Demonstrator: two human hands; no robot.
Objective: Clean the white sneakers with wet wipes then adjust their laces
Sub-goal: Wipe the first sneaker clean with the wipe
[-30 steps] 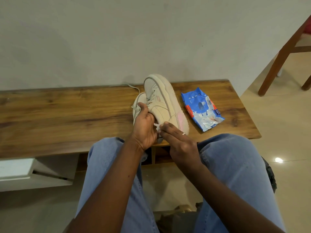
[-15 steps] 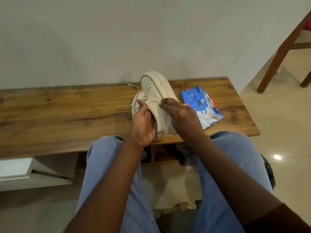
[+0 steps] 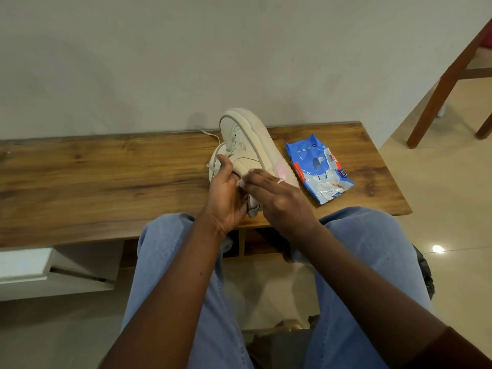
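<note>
Two hands at work on one white sneaker (image 3: 251,145), tipped on its side on the wooden bench (image 3: 106,177), sole edge up and facing right, toe end toward the wall.

Left hand (image 3: 226,198): wrapped around the sneaker's near end from the left, thumb up over the tongue area, fingers curled in against the upper. Grip closed on the shoe, propping it on edge. A second sneaker (image 3: 214,162) seems to sit just beyond this hand's thumb, mostly hidden; only a pale rim and loose laces (image 3: 210,134) show, one lace trailing off toward the wall.

Right hand (image 3: 277,198): laid flat-ish over the sneaker's side from the right, fingers stretched left until the tips meet the left hand. A ring shows on one finger. A small scrap of white at the fingertips looks like the wet wipe (image 3: 241,183), pressed against the shoe; most of it is covered, so its full shape cannot be told.

Just right of the right hand, apart from it: blue wet wipes pack (image 3: 318,169), lying flat on the bench, close beside the sneaker's sole.

Below both hands: knees in blue jeans (image 3: 170,262), against the bench's near edge.
</note>
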